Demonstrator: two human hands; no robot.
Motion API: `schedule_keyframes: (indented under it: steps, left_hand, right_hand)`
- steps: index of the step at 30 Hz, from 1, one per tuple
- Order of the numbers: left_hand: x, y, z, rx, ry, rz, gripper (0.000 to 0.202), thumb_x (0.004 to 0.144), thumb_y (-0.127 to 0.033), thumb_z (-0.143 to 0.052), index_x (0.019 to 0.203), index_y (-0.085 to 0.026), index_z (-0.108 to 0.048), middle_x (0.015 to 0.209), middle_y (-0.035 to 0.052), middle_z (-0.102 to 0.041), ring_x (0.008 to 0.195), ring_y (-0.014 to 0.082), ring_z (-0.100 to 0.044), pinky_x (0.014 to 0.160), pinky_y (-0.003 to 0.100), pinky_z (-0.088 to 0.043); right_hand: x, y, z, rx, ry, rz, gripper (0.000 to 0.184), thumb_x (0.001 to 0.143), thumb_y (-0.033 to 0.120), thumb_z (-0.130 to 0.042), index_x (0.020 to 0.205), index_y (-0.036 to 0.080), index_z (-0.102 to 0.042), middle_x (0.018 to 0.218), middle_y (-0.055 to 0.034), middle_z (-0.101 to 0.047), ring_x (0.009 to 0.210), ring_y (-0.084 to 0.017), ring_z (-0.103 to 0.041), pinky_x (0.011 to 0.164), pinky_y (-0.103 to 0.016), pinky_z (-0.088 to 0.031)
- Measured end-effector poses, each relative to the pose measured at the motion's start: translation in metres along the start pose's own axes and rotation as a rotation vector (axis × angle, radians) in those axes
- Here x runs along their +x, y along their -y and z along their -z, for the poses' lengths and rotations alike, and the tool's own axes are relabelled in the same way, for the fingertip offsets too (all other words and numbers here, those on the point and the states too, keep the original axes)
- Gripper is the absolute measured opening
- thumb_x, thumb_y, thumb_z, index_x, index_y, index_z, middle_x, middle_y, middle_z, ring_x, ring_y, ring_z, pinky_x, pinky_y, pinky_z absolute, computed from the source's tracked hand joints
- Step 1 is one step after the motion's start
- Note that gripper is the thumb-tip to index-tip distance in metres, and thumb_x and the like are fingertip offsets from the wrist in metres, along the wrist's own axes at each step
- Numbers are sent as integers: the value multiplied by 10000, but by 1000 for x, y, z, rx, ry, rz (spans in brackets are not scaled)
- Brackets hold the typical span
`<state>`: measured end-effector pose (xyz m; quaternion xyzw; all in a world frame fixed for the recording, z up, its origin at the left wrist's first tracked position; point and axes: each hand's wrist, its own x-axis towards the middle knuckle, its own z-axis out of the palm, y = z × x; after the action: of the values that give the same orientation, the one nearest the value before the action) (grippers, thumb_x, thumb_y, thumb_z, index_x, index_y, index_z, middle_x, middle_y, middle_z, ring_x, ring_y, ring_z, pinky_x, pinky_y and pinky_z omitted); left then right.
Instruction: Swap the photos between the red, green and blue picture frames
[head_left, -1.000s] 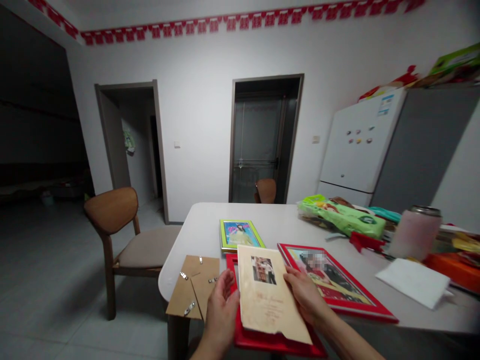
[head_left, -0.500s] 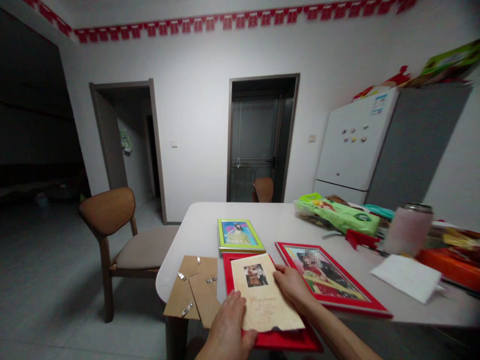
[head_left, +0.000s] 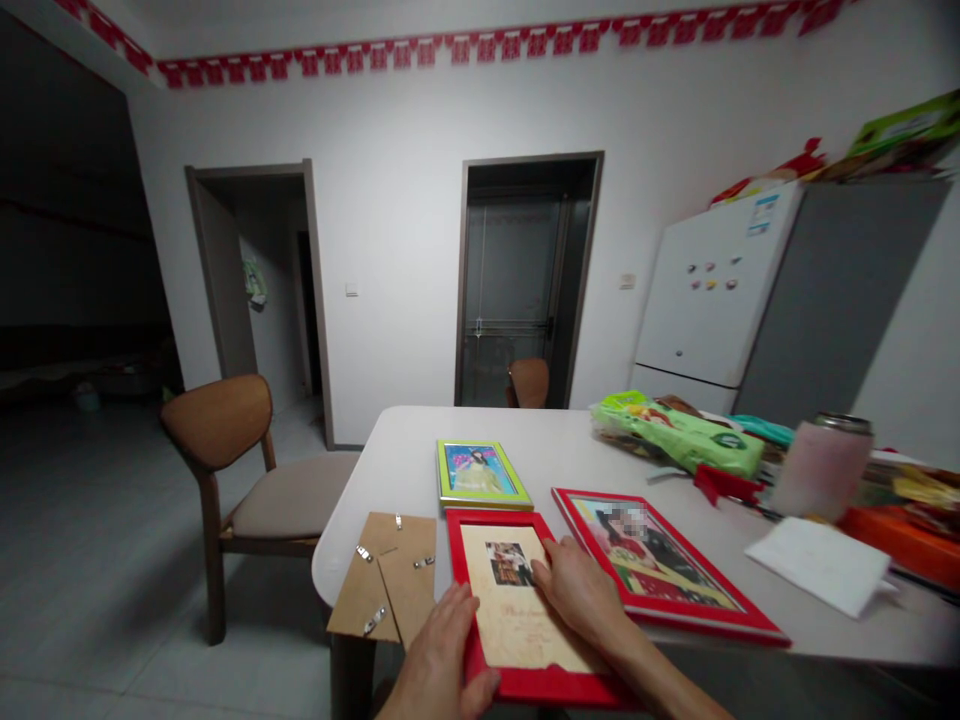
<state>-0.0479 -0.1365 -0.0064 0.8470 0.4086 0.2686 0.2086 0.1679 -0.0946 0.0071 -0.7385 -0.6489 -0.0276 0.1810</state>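
Observation:
A red picture frame (head_left: pixel 457 545) lies at the table's near edge with a cream printed sheet (head_left: pixel 510 610) lying flat inside it. My left hand (head_left: pixel 442 660) curls round the frame's lower left border, thumb on the red rim. My right hand (head_left: pixel 574 590) lies flat on the sheet, fingers stretched out and pressing on it near its small photo. A brown cardboard backing board (head_left: pixel 386 585) with metal clips lies just left of the frame.
A larger red framed photo (head_left: pixel 667 570) lies to the right and a small green framed picture (head_left: pixel 480 470) behind. Further right sit a green packet (head_left: pixel 679 430), a pink jar (head_left: pixel 821 465) and white paper (head_left: pixel 814 575). A wooden chair (head_left: pixel 240 470) stands left of the white table (head_left: pixel 405 450).
The cream sheet was held lifted above the red frame; it has come down and now lies inside it. My left hand moved onto the frame's edge and my right hand flattened on the sheet.

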Motion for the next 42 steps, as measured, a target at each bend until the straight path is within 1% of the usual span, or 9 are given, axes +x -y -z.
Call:
schedule_keyframes:
  steps: [4, 9, 15, 19, 23, 26, 31, 35, 42]
  left_hand:
    - [-18, 23, 28, 142, 47, 161, 728, 520, -177, -572, 1214, -103, -364, 1313, 132, -278, 1212, 239, -233, 991, 372, -230]
    - [-25, 56, 47, 413, -18, 384, 717, 518, -159, -533, 1212, -100, -365, 1312, 130, -287, 1216, 247, -219, 989, 399, -201]
    - [-19, 71, 42, 469, -123, 335, 587, 575, -150, -470, 1159, -104, -436, 1249, 121, -403, 1157, 207, -352, 962, 328, -282]
    - [-18, 71, 42, 449, -213, 286, 526, 586, -153, -484, 1111, -120, -482, 1185, 108, -482, 1096, 210, -429, 928, 331, -341]
    - [-17, 58, 42, 395, -341, 158, 478, 612, -227, -545, 1083, -162, -496, 1134, 89, -525, 1057, 226, -463, 895, 355, -388]
    - [-13, 37, 35, 330, -381, -6, 495, 619, -298, -603, 1086, -178, -489, 1151, 96, -508, 1079, 246, -439, 900, 376, -388]
    - [-2, -3, 8, 185, -176, -205, 537, 620, -389, -629, 1075, -138, -493, 1156, 136, -498, 1081, 271, -435, 907, 397, -379]
    - [7, -25, -12, 83, -35, -223, 551, 591, -377, -659, 1076, -175, -493, 1166, 120, -494, 1083, 277, -430, 916, 410, -358]
    - [25, -34, -23, 68, 149, -83, 519, 625, -367, -639, 1087, -196, -477, 1226, 101, -438, 1138, 272, -362, 959, 491, -222]
  right_hand:
    - [-12, 23, 3, 213, 15, 153, 318, 772, 286, -360, 992, 159, -550, 929, -99, -548, 845, -181, -511, 701, -259, -356]
    - [-36, 85, -2, 372, 99, 400, 295, 747, 313, -425, 987, 210, -563, 955, -68, -550, 891, -184, -476, 777, -285, -326]
    - [-41, 134, -18, 243, 100, 414, 386, 626, 446, -537, 933, 214, -551, 933, -73, -545, 893, -240, -448, 796, -389, -284]
    - [-33, 141, -25, 301, 142, 362, 444, 563, 319, -584, 993, 217, -539, 947, -84, -529, 885, -244, -453, 769, -371, -323]
    - [-32, 127, -10, 501, 96, 343, 501, 561, 199, -537, 1060, 176, -518, 984, -94, -519, 917, -216, -450, 802, -313, -348]
    - [-41, 99, 13, 586, 47, 365, 467, 561, 159, -501, 1026, 175, -543, 995, -85, -521, 948, -203, -447, 857, -306, -330]
    - [-61, 36, 37, 592, 166, 275, 401, 574, 167, -469, 956, 194, -585, 1024, -77, -534, 979, -203, -467, 876, -311, -346]
    - [-72, -4, 38, 541, 207, 174, 360, 583, 200, -481, 919, 201, -610, 1033, -82, -549, 983, -210, -480, 882, -304, -349]
    - [-62, -23, 25, 491, 166, 174, 389, 569, 179, -472, 928, 172, -622, 1050, -91, -555, 989, -208, -487, 881, -294, -351]
